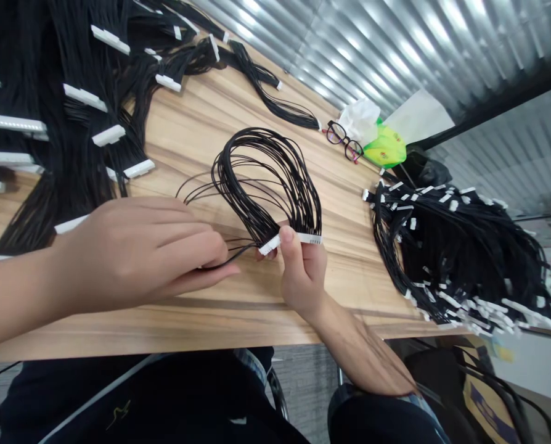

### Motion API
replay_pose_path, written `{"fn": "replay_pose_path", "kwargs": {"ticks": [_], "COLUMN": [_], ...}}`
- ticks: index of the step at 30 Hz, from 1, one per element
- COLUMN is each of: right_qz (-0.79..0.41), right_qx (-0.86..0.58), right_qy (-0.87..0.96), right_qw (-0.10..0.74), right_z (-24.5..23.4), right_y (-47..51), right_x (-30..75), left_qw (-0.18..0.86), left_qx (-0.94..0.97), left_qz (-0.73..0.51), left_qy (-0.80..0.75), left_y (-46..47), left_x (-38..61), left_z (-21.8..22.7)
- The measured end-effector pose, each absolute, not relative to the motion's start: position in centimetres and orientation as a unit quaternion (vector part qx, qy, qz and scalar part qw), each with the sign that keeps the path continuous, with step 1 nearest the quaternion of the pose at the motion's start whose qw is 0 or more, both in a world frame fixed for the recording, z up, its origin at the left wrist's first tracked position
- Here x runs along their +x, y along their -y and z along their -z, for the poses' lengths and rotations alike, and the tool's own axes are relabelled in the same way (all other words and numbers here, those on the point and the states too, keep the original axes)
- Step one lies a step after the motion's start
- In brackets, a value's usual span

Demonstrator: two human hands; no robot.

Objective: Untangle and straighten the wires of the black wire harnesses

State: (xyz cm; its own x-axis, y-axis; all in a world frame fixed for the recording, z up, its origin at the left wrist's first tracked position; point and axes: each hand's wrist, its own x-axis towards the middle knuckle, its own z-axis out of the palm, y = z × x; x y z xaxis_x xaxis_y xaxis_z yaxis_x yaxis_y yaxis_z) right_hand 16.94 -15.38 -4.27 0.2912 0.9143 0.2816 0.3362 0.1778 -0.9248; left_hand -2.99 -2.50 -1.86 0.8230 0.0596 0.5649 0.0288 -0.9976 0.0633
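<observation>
A looped black wire harness lies on the wooden table, both ends finishing in white connectors. My right hand is closed on those connectors, thumb on top. My left hand is closed in a pinch on a few loose black wires that trail from the harness toward it. Both hands rest near the table's front edge.
A big heap of black harnesses with white connectors fills the table's left and back. Another heap lies at the right edge. Black-framed glasses, a crumpled tissue and a green packet sit at the far side.
</observation>
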Motion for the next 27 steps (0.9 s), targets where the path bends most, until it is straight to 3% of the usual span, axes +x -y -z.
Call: {"fn": "replay_pose_path", "kwargs": {"ticks": [5, 9, 13, 20, 27], "right_qz": [-0.289, -0.323, -0.340, -0.298, -0.308], "right_qx": [-0.582, -0.565, -0.557, -0.557, -0.552], "right_qy": [0.523, 0.511, 0.506, 0.542, 0.532], "right_qw": [0.552, 0.561, 0.564, 0.554, 0.563], "right_z": [4.4, 4.5, 4.4, 3.7, 4.0], "right_y": [15.2, 15.2, 15.4, 15.8, 15.8], "right_x": [16.9, 16.8, 16.6, 16.4, 16.2], "left_qw": [0.085, 0.071, 0.046, 0.094, 0.000], "left_qx": [0.957, 0.955, 0.951, 0.959, 0.965], "left_qz": [-0.267, -0.266, -0.290, -0.264, -0.258], "left_qy": [-0.068, -0.109, -0.096, -0.043, -0.046], "left_y": [2.6, 2.7, 2.6, 2.0, 2.4], "left_x": [-3.1, -3.0, -2.9, -3.1, -3.9], "left_z": [1.9, 2.2, 2.4, 2.4, 3.5]}}
